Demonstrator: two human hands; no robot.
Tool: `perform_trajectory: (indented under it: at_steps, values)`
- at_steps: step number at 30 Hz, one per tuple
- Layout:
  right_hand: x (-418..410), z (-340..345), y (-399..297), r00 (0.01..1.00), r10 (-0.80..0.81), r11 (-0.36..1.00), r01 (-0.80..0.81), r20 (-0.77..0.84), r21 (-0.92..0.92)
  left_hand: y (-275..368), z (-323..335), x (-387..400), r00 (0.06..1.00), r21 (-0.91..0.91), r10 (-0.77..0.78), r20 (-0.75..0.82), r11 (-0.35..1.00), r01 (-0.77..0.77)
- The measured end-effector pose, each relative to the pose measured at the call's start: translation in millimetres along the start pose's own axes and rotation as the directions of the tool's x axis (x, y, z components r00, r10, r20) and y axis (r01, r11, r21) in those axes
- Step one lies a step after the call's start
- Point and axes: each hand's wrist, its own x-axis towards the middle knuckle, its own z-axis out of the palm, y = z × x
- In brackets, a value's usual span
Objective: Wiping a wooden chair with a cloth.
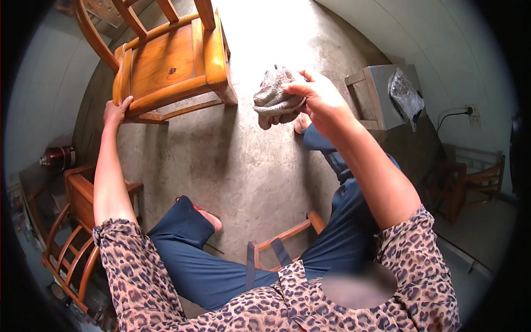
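Note:
My left hand (118,112) grips the near left corner of the seat of a varnished wooden chair (166,62), its thumb on top of the seat's edge. The chair stands at the upper left, and its curved backrest slats reach past the top of the view. In my right hand (317,93) is a crumpled grey cloth (277,97), pinched between thumb and fingers. The cloth hangs above the concrete floor, to the right of the chair and apart from it.
A wooden stool with a grey top (390,91) stands at the right, a clear plastic bag (406,94) on it. Behind it a black cable runs to a wall socket (473,110). More wooden chairs stand at lower left (81,199) and far right (481,178). A red flask (60,158) is at left.

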Motion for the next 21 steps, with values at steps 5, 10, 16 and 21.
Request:
perform_trajectory:
  at_steps: [5,10,16,21]
  values:
    - [19,-14,15,0.990,0.082,0.996,-0.086,-0.116,-0.033,5,7,-46,0.996,-0.093,-0.017,0.087,0.995,0.025]
    - [29,-3,16,0.983,0.017,0.997,-0.004,-0.181,0.076,-15,12,-123,0.984,-0.128,-0.138,0.112,0.980,0.152]
    - [98,25,11,0.977,-0.115,0.939,0.166,-0.181,0.302,-10,37,-185,0.943,-0.047,-0.325,0.071,0.943,0.328]
    - [176,51,81,0.987,-0.153,0.988,0.153,0.055,0.010,23,63,-211,0.921,-0.111,-0.336,-0.198,0.941,0.320]
